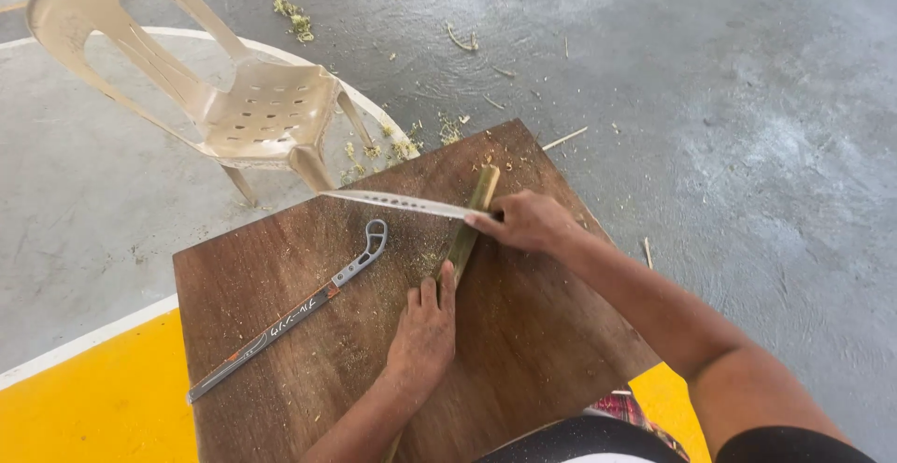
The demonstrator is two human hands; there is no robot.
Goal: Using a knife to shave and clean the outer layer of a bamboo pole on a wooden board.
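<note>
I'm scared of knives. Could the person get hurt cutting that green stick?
Maybe. The left hand presses on the green stick quite close to the knife in the right hand, so a slip might nick the fingers. The second knife lies loose on the wooden board, where an arm might brush it.

Left hand [425, 327]: palm down, fingers [447, 281] extended forward and pressed flat, wrist straight, forearm entering from the lower edge of the view. Right hand [528, 222]: fingers curled into a closed grip, knuckles up, wrist slightly bent. Right forearm runs diagonally from the lower right corner, elbow bent.
</note>
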